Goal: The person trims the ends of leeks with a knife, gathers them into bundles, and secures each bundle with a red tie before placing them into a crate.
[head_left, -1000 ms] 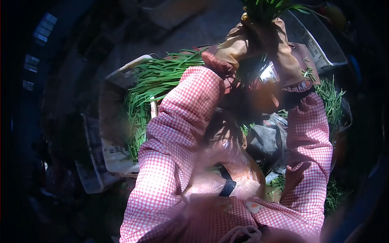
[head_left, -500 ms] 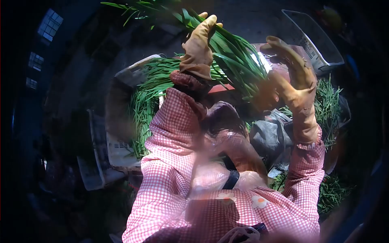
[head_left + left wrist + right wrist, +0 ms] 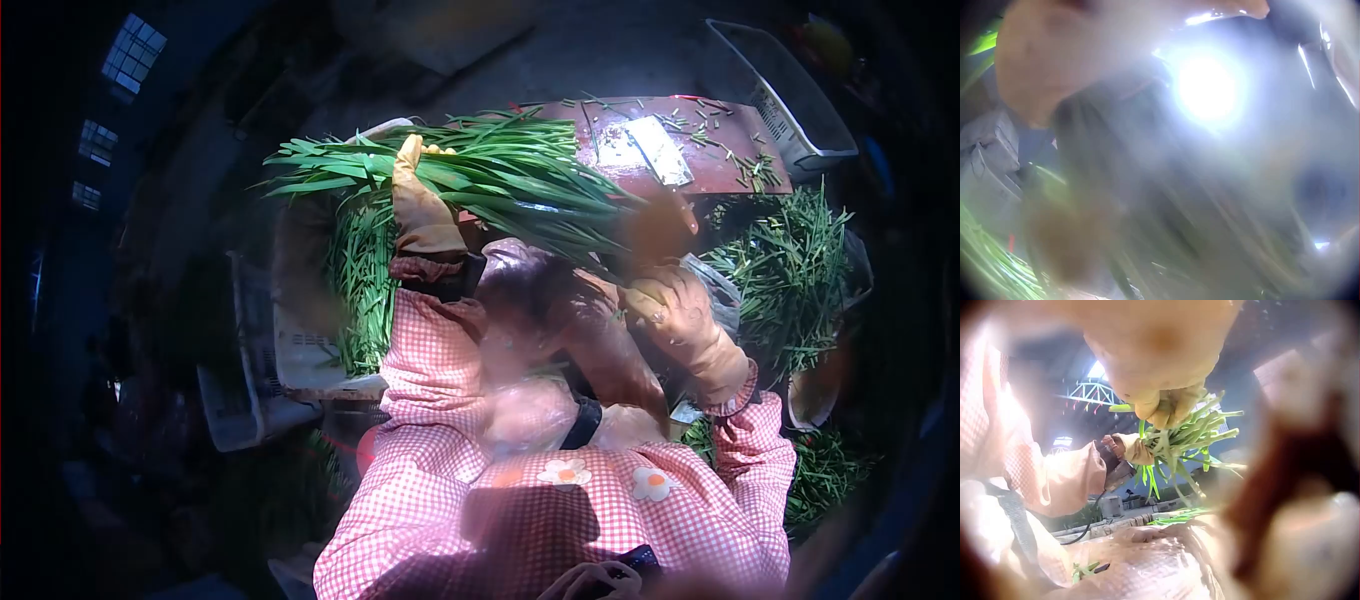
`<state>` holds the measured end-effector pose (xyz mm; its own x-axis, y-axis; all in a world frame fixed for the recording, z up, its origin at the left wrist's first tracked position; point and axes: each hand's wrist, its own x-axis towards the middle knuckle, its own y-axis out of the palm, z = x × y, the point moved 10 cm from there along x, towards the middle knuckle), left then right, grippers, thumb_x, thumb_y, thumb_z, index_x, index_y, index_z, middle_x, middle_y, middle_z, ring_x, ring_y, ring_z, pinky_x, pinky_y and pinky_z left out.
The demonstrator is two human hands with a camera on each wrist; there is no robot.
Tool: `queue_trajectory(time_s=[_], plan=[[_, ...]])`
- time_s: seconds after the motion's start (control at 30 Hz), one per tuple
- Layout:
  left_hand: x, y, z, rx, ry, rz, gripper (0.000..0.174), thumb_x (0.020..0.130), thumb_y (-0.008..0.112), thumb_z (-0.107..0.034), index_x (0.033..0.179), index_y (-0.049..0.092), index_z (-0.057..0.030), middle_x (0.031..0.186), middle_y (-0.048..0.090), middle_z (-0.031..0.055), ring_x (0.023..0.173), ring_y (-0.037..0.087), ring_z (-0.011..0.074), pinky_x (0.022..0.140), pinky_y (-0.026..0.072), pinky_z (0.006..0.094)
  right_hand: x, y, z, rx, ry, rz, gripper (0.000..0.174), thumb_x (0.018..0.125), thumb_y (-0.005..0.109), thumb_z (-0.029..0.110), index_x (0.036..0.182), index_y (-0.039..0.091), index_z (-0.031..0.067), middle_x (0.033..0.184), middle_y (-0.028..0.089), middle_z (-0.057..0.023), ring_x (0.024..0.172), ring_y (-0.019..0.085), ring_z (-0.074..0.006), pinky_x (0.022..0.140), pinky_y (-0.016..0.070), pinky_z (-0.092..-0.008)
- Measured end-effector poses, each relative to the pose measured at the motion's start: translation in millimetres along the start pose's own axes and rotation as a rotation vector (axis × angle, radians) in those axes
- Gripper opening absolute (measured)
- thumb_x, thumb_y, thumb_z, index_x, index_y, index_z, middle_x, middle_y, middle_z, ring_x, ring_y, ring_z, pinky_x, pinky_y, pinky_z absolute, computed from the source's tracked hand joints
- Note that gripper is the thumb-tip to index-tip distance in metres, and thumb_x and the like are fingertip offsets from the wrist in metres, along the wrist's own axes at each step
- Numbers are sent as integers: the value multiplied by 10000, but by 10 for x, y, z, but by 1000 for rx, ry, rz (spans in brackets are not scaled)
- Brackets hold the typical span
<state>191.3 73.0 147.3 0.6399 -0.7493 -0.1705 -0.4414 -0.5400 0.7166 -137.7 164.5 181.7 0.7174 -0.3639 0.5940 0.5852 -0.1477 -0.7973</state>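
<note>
1. Pink-and-white checked cloth smock (image 3: 430, 470), with sleeves to both wrists and flower patches on the front. It fills the lower middle of the head view.
2. White slatted plastic crate (image 3: 300, 350), on the person's left, packed with loose green leaves lying lengthwise.
3. Dark red flat chopping board (image 3: 720, 165), ahead and to the right, strewn with short green trimmings.
4. Loose heap of thin green stalks (image 3: 790, 270), just beside the board's near edge on the right.
5. Bundle of long flat green chive leaves (image 3: 500, 185), held level in the air across the person's front. Its leaf tips reach out over the white crate. Its gathered stalk ends point right, near the board's near left corner.
6. White open plastic basket (image 3: 790, 110), beyond the board's far right corner.
7. Left hand (image 3: 420, 205), in a tan rubber glove, laid across the leafy half of the bundle with the fingers stretched long over the top. The thumb is hidden, so a closed hold cannot be told. The left wrist view is glare and blur.
8. Right hand (image 3: 680, 315), in a matching tan glove. In the right wrist view its fingers (image 3: 1166, 409) curl tightly round the bundle's stalk ends.
9. Broad pale metal cleaver blade (image 3: 655, 150), lying flat on the board.
</note>
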Motion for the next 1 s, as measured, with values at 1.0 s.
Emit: queue_trajectory(time_s=[1.0], plan=[[115, -613, -38, -94, 32, 115, 264, 972, 549, -193, 1168, 571, -17, 872, 628, 62, 833, 620, 211, 826, 544, 362, -260, 635, -765, 1367, 1048, -91, 443, 936, 677, 254, 1312, 583, 39, 1247, 639, -90, 1123, 588, -167, 963, 460, -317]])
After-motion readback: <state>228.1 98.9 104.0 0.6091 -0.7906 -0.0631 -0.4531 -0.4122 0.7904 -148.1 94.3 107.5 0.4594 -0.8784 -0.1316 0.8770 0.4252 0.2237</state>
